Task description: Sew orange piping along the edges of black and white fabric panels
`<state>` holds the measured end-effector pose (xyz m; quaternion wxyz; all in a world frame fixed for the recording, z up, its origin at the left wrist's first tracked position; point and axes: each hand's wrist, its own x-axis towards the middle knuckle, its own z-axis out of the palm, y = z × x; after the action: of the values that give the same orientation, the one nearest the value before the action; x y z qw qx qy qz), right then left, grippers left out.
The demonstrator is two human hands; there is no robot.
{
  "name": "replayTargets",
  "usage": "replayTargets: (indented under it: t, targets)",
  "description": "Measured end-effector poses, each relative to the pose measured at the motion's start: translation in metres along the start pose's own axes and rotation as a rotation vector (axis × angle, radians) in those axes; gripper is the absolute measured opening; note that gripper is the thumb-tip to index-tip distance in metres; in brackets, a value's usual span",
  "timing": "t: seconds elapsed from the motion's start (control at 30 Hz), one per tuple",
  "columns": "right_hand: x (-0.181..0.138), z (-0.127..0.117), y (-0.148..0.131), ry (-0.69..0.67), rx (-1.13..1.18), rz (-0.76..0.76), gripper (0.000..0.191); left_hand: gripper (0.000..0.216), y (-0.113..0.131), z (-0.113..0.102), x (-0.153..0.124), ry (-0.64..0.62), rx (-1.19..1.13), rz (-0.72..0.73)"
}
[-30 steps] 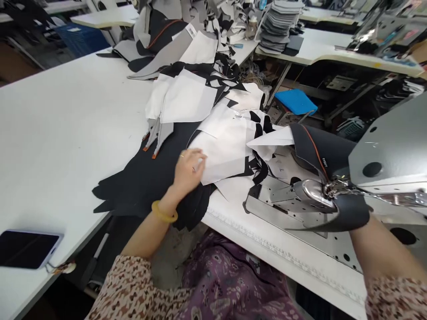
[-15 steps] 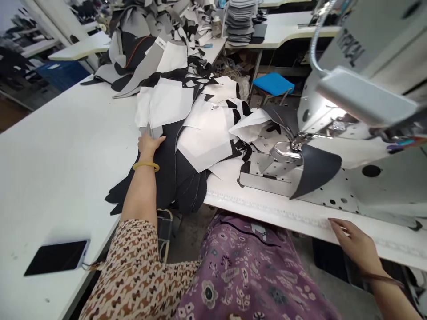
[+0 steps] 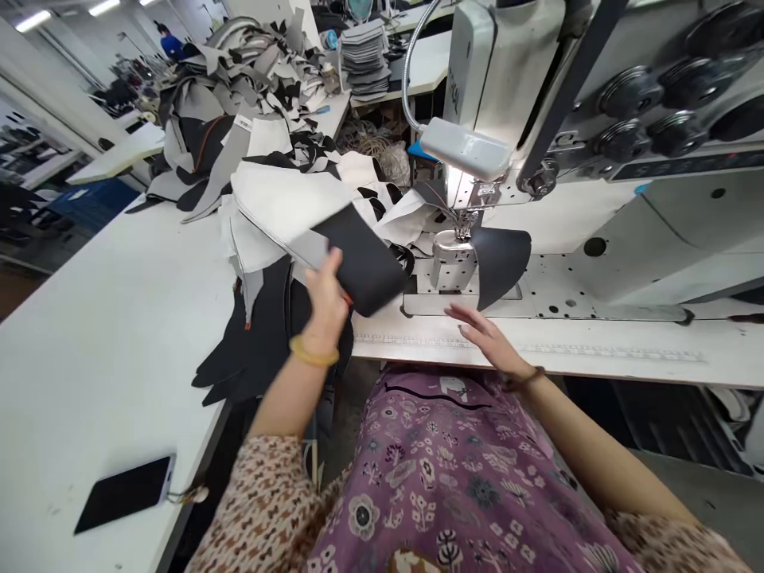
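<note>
While sewing machine (image 3: 537, 95) fills upper R w/ curved black piece (image 3: 501, 255) under its foot, white table (image 3: 89, 318) spans L | cut-piece pile (image 3: 280, 199) upper centre-L | black cut piece (image 3: 364, 255) mid-frame, pinched by L hand (image 3: 327, 294) | R hand (image 3: 486, 334) lower centre, fingers spread, empty | tip: prob. best keep piece flat, fingertips off needle
</note>
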<state>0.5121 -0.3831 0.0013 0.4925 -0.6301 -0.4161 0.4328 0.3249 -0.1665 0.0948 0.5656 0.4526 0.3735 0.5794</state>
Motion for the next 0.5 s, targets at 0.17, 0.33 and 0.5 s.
replayTargets:
  t: [0.17,0.33,0.5]
  targets:
    - [0.029,0.001,-0.006,-0.003,0.175,0.054,0.073,0.050,-0.064,0.016,-0.145,-0.231,-0.245,-0.643]
    - [-0.006,-0.036,0.006,-0.115,0.112,0.342,0.053,0.045,-0.109,-0.024,-0.145,-0.287,-0.058,-0.935]
    - [-0.048,-0.070,-0.003,-0.299,-0.031,0.664,0.047,0.036,-0.118,-0.047,-0.082,0.002,-0.024,-0.595]
